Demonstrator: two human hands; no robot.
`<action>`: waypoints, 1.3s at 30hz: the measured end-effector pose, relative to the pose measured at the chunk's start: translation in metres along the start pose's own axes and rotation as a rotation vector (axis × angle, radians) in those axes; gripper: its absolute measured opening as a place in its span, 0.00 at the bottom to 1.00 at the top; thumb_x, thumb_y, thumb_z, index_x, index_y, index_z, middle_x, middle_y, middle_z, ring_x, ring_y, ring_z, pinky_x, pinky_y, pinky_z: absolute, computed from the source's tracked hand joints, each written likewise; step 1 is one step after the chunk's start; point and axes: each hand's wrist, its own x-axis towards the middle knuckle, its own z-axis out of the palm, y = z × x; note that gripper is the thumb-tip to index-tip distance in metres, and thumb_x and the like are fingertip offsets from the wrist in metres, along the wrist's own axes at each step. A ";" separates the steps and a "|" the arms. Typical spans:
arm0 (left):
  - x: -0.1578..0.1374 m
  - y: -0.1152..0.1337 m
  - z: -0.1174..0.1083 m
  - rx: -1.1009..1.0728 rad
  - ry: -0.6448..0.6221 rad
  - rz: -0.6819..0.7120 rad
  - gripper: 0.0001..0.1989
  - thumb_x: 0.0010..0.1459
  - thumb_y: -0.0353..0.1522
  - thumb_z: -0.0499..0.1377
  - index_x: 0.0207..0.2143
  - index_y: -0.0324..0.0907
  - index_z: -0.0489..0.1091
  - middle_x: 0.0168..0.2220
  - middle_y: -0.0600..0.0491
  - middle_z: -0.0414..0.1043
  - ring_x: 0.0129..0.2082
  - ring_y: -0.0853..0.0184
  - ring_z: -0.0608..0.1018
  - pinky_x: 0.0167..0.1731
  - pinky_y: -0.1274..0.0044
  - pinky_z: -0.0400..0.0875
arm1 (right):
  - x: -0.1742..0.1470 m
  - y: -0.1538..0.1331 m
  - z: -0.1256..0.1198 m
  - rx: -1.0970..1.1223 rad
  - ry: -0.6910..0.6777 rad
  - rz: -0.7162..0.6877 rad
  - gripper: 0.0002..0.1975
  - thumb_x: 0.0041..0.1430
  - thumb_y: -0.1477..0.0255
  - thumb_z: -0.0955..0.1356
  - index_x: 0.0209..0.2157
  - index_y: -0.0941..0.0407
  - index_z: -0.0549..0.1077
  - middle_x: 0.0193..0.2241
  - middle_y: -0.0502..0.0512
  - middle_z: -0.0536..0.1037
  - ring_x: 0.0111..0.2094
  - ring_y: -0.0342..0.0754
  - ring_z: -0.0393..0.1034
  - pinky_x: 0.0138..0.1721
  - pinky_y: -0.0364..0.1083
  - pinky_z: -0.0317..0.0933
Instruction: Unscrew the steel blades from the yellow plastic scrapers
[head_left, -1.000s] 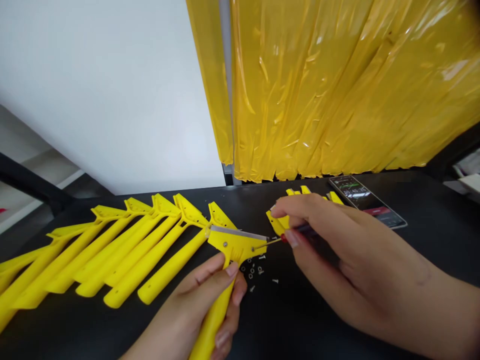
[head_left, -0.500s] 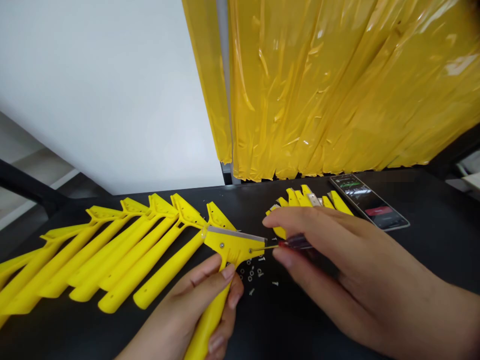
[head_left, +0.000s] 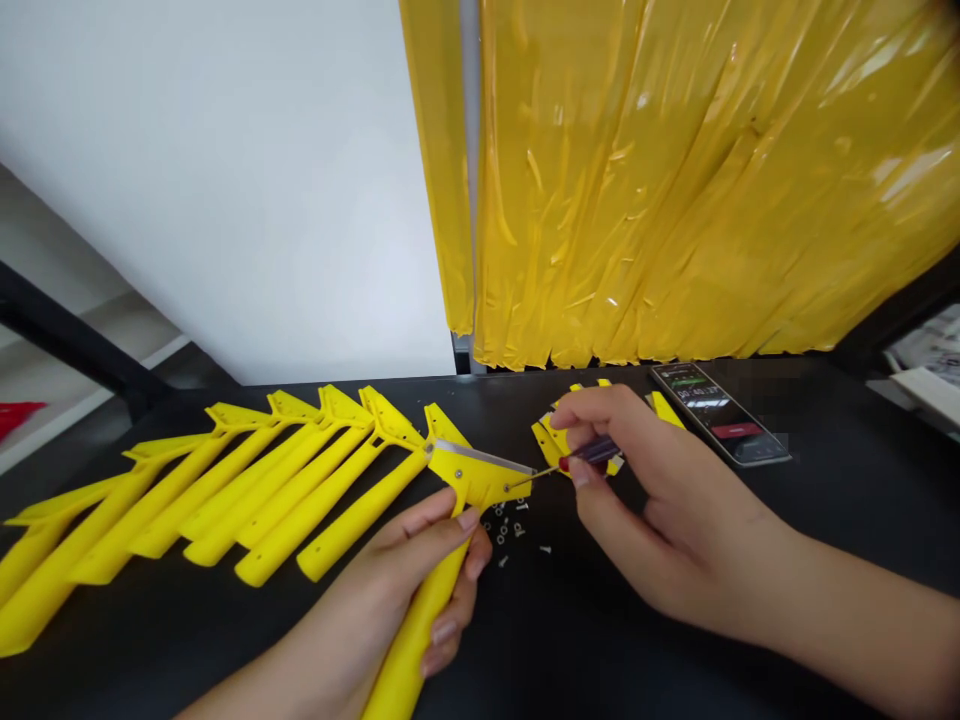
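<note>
We grasp a yellow plastic scraper (head_left: 466, 485) by its smooth, rounded handle (head_left: 411, 640) in our left hand (head_left: 409, 560), flared head (head_left: 484, 470) just beyond our grip. Our right hand (head_left: 667, 510) pinches a thin-shafted screwdriver (head_left: 594, 451), tip at a round screw (head_left: 507, 488).

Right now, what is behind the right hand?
Yellow pieces on the black table show past the right hand and its screwdriver; the hand covers their other parts and anything else there.

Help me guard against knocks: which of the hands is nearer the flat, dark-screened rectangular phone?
Right. The right hand is on the near side of the phone, to its left; the left hand, gripping the yellow, long-handled plastic scraper, is farther left.
</note>
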 end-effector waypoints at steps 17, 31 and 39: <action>0.001 0.000 -0.004 -0.012 -0.022 0.004 0.14 0.70 0.41 0.60 0.34 0.42 0.69 0.21 0.59 0.63 0.16 0.75 0.57 0.15 0.84 0.54 | 0.008 0.011 0.018 0.014 0.081 -0.054 0.10 0.72 0.74 0.66 0.52 0.51 0.69 0.41 0.52 0.79 0.38 0.47 0.77 0.39 0.45 0.67; -0.003 0.002 -0.004 -0.064 0.018 -0.024 0.10 0.67 0.39 0.63 0.36 0.43 0.70 0.29 0.56 0.69 0.17 0.75 0.63 0.15 0.83 0.57 | 0.010 0.017 0.025 0.037 0.100 -0.069 0.09 0.74 0.70 0.66 0.53 0.49 0.70 0.47 0.52 0.79 0.41 0.44 0.78 0.42 0.43 0.68; 0.000 -0.006 -0.013 -0.096 -0.138 -0.008 0.11 0.70 0.37 0.58 0.34 0.43 0.68 0.23 0.57 0.65 0.16 0.75 0.59 0.15 0.83 0.54 | 0.007 0.014 0.017 0.013 0.088 -0.040 0.09 0.75 0.68 0.66 0.54 0.49 0.70 0.47 0.51 0.80 0.40 0.44 0.79 0.41 0.44 0.68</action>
